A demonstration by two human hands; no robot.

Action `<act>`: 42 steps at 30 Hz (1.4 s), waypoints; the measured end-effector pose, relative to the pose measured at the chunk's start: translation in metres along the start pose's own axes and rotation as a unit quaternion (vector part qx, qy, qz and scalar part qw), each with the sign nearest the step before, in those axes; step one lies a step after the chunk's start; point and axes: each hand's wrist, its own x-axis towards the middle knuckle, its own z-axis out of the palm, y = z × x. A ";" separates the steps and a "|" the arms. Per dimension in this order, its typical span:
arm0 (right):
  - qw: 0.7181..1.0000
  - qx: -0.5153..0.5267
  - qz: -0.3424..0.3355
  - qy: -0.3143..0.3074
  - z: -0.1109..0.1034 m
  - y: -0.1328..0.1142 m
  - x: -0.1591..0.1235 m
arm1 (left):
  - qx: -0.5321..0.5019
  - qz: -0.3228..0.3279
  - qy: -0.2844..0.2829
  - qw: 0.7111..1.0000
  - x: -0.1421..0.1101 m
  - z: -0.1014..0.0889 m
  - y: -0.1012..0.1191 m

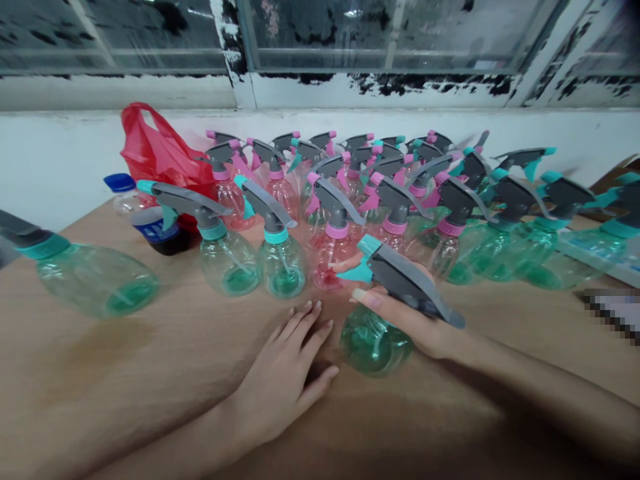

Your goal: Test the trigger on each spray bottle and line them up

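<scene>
A green spray bottle (373,343) with a grey and teal trigger head is gripped around its neck by my right hand (400,313). The bottle leans slightly, low over the wooden table or touching it; I cannot tell which. To its left, my left hand (285,367) rests on the tabletop, palm down with fingers stretched out and nothing in them. Just beyond my hands stand a pink-collared spray bottle (333,257) and a small green spray bottle (281,270). Another green spray bottle (227,260) stands left of that one.
Several more spray bottles with pink or teal collars crowd the table's back, including a pink-collared one (395,213). At left are a tilted green bottle (95,280), a blue-capped soda bottle (157,227) and a red plastic bag (165,153). A pixelated flat object (617,313) lies at right.
</scene>
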 end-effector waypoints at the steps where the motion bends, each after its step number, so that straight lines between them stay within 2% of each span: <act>1: 1.000 0.005 0.004 0.006 0.002 0.000 0.000 | -0.003 0.000 -0.001 1.000 0.000 0.000 0.000; 7: 0.997 -0.053 0.010 0.047 0.004 -0.005 -0.001 | -0.009 -0.002 -0.003 1.000 0.001 -0.001 0.001; 13: 0.997 -0.066 0.015 0.035 0.004 -0.008 0.000 | 0.005 0.000 -0.011 1.000 0.001 -0.001 0.001; 27: 0.996 -0.067 -0.016 0.053 0.005 -0.007 -0.002 | 0.010 0.004 -0.011 1.000 0.002 -0.003 0.001; 31: 0.997 -0.067 -0.001 0.046 0.005 -0.005 -0.002 | 0.009 0.004 -0.007 1.000 0.002 -0.003 0.001; 42: 0.995 -0.072 -0.043 0.062 0.006 -0.008 -0.002 | 0.005 0.003 -0.008 1.000 0.002 -0.003 0.002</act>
